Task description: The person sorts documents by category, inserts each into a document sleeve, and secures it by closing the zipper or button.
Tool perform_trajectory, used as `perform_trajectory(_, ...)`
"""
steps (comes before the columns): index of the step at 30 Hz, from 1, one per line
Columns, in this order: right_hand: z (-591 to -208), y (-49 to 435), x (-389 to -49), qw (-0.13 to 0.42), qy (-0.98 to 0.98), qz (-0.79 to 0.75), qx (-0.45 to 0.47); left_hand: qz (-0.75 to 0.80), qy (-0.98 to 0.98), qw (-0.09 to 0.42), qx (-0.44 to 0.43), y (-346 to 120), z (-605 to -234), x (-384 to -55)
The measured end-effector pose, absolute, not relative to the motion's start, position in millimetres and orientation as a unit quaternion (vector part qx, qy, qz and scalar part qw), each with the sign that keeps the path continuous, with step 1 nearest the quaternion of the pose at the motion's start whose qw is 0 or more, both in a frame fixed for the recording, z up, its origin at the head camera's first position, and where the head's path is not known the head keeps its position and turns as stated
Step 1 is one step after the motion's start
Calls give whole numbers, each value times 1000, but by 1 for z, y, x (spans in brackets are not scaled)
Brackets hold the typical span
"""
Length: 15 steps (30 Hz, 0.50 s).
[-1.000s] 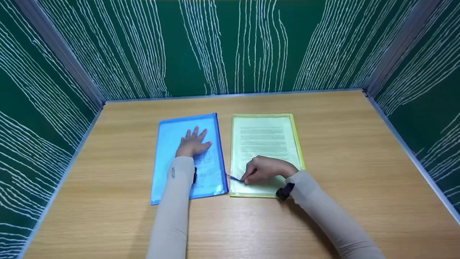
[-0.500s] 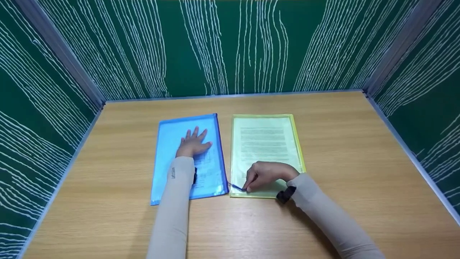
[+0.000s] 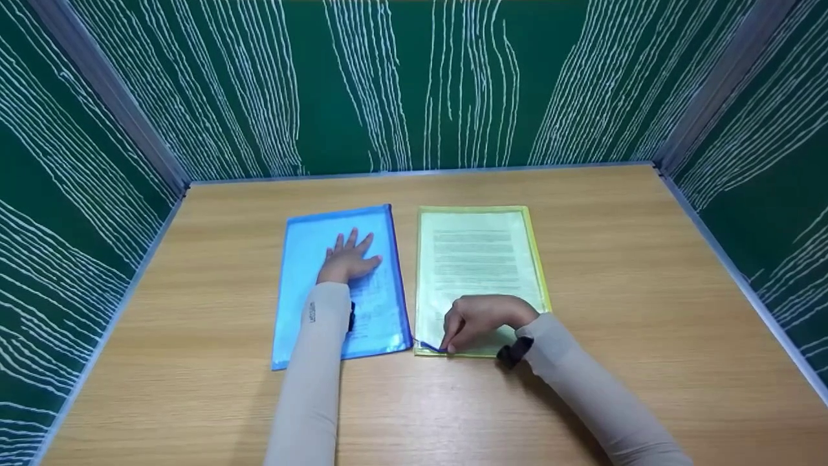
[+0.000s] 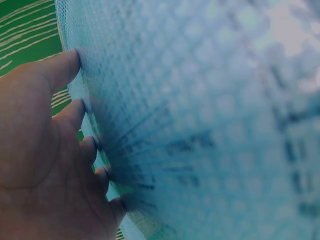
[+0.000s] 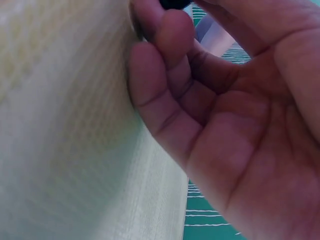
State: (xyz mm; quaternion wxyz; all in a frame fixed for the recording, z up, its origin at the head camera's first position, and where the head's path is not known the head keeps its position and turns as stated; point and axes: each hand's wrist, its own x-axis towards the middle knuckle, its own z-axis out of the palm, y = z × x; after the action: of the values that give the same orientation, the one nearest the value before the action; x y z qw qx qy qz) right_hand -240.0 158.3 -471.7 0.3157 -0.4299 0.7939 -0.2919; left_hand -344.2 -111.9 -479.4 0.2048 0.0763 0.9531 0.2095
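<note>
A blue mesh zip pouch point(image 3: 304, 236) with printed paper inside lies flat on the table. My left hand point(image 3: 347, 262) rests on it, fingers spread; in the left wrist view the fingertips point(image 4: 75, 60) touch the mesh. Along the pouch's right side runs a darker zipper edge point(image 3: 399, 278). My right hand point(image 3: 482, 317) pinches a dark blue zipper pull point(image 3: 432, 348) beside that pouch's lower right corner. This hand is over the lower part of a yellow zip pouch point(image 3: 473, 222), which also holds printed paper. The right wrist view shows its curled fingers point(image 5: 150, 75) against the yellow mesh.
Both pouches lie side by side on a wooden table point(image 3: 614, 259), with a narrow gap between them. Green panels point(image 3: 556, 58) with white wavy lines enclose the back and both sides, framed by grey metal edges point(image 3: 420, 171).
My right hand has moved toward me along the blue pouch's right edge, bringing the zipper pull to its lower corner. The left hand and both pouches have stayed put.
</note>
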Motion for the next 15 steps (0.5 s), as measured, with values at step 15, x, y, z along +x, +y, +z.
perform_trajectory(15,-473,163,-235,322,792,-316,-412,207,955,201,74,-109,-480,-344)
